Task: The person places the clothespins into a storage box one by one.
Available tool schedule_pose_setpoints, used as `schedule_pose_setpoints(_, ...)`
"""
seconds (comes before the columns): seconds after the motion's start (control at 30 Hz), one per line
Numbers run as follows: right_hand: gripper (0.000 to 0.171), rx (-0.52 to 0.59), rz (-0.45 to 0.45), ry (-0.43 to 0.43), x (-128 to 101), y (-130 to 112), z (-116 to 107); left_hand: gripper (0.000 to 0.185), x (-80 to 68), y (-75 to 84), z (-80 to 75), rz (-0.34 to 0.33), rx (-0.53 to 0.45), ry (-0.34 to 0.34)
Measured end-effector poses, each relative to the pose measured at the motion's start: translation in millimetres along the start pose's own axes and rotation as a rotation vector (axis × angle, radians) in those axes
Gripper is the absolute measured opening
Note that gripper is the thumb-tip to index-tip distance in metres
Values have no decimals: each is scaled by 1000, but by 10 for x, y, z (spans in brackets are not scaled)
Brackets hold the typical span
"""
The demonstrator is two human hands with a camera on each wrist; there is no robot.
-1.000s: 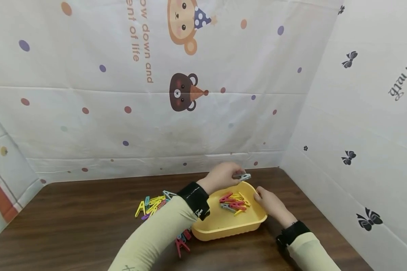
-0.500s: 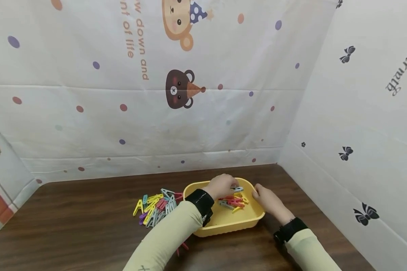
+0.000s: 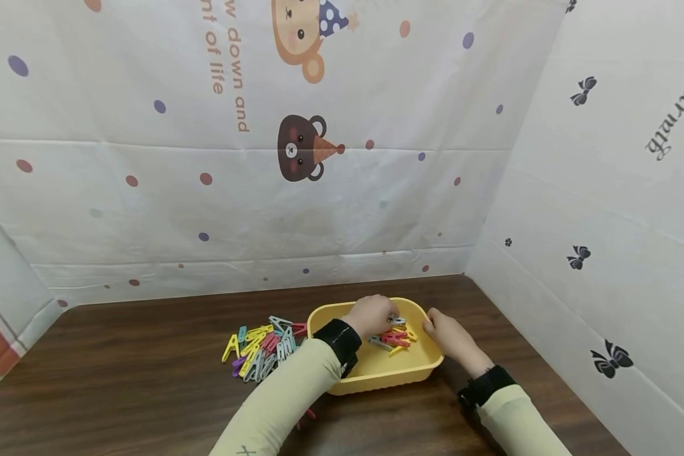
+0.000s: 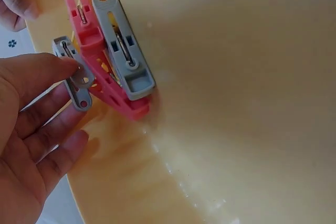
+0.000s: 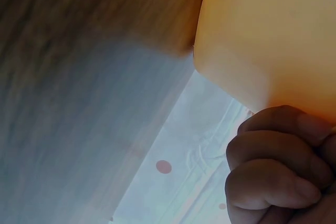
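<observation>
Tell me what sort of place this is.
Probably a small makeshift work booth, not a lived-in room: a dark wooden table is walled on three sides by cartoon bear sheets, and on it sit only a yellow tub and a pile of clothes pegs.

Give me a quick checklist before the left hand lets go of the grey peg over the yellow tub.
1. Left hand over the tub: ok.
2. Grey peg at the fingertips: ok.
3. Right hand gripping the tub's rim: ok.
4. Room in the tub beside the pegs inside: ok.
5. More pegs waiting in the pile on the table: ok.
6. Tub flat on the table: cannot tell.
</observation>
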State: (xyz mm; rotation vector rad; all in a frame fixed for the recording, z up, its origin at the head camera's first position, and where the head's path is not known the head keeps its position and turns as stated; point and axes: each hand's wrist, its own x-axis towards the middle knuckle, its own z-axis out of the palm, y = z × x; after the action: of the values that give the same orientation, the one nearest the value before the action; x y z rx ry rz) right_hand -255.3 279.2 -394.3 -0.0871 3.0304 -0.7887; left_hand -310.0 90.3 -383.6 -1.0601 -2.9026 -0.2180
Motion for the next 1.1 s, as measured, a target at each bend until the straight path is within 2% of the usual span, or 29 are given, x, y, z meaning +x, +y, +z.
schedule_pose_setpoints(0.33, 20, 6, 19, 9, -6, 1, 22, 23, -30, 17, 21, -17, 61, -2)
schedule_pose_setpoints(0.73, 20, 28, 24, 5, 11, -12, 30, 27, -45, -3, -74, -39, -20, -23)
schedule_pose_setpoints(0.9, 21, 23, 18, 7, 9, -18, 20, 25, -121, -25, -337, -18, -60, 24)
schedule_pose_setpoints(1.1, 23, 26, 30, 5, 6, -10, 6, 27, -391, -35, -780, 105, -89, 43)
